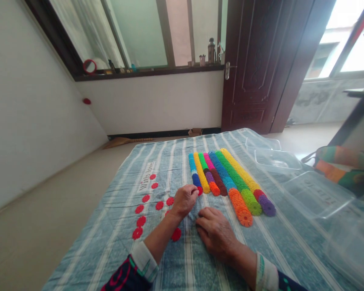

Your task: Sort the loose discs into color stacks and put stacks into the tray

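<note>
Several rows of stacked coloured toothed discs (227,178) lie side by side on a blue striped cloth (170,161). My left hand (185,200) is curled in a pinch at the near end of the leftmost row, holding a red disc (199,190) against it. My right hand (215,232) rests knuckles up on the cloth just behind, fingers bent and touching the fabric; I cannot see anything in it. Loose red discs (145,210) lie scattered on the cloth to the left of my left hand, one (176,234) beside my forearm.
Clear plastic tubs (277,159) (318,194) stand along the cloth's right side. A striped bag (346,165) sits further right. A dark wooden door (261,64) and a window sill with bottles (211,50) are behind. Bare floor lies left of the cloth.
</note>
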Demonstrator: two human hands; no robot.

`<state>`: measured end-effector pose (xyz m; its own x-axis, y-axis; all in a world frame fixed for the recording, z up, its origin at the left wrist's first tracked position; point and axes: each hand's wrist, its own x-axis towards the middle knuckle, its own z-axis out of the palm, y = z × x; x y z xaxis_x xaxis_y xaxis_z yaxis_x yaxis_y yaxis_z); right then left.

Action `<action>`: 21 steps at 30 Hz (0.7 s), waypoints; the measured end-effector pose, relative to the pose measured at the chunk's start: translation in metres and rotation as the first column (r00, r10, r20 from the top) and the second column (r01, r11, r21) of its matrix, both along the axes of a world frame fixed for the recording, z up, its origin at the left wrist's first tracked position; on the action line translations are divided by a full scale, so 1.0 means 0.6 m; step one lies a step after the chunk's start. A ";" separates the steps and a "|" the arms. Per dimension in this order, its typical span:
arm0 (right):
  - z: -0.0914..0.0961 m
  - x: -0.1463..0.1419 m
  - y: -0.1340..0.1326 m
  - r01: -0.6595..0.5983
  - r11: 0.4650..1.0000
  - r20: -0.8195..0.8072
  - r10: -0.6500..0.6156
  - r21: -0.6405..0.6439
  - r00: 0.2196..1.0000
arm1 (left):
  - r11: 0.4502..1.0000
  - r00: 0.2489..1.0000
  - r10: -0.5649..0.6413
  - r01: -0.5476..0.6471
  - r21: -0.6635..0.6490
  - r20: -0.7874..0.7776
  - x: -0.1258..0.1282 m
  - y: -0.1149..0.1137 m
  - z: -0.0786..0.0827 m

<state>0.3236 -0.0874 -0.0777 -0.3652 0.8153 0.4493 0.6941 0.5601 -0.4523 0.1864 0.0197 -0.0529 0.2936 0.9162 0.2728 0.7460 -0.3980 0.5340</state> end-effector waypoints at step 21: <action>-0.002 0.002 -0.001 -0.011 1.000 -0.015 0.011 -0.019 1.000 | 0.993 0.994 0.108 -0.107 0.047 -0.009 0.012 -0.005 -0.010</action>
